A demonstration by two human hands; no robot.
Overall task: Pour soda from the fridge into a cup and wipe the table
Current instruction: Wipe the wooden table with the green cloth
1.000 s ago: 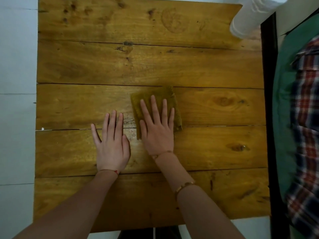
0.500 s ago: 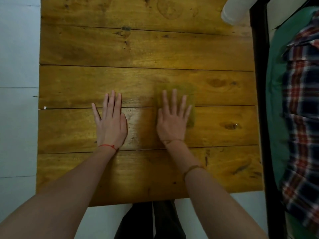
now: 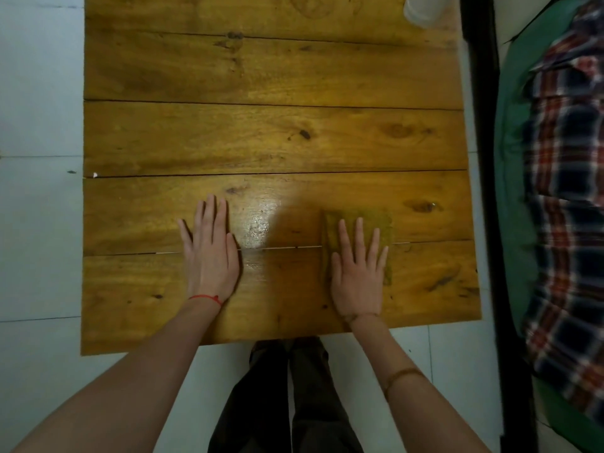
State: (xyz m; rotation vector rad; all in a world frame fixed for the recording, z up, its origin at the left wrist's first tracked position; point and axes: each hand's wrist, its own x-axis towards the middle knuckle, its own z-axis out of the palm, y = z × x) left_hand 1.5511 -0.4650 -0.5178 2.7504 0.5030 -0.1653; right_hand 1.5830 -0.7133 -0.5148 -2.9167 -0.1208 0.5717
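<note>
A brown-yellow cloth (image 3: 359, 220) lies flat on the wooden plank table (image 3: 261, 135), near its front right part. My right hand (image 3: 358, 273) presses flat on the cloth with its fingers spread, covering its lower half. My left hand (image 3: 210, 253) rests flat on the bare wood to the left, palm down, holding nothing. Between the two hands the wood shines wet. A white cup (image 3: 425, 9) stands at the table's far right corner, cut off by the frame's top edge. No soda container is in view.
A black frame post (image 3: 487, 158) runs along the table's right edge, with green fabric (image 3: 513, 191) and a plaid cloth (image 3: 568, 191) beyond it. White tiled floor (image 3: 39, 223) lies to the left and in front. My dark trouser legs (image 3: 287, 397) stand at the table's front edge.
My right hand has slid the cloth to the right and toward the table's front edge. My left hand stays flat on the wood. The view has pulled back from the table.
</note>
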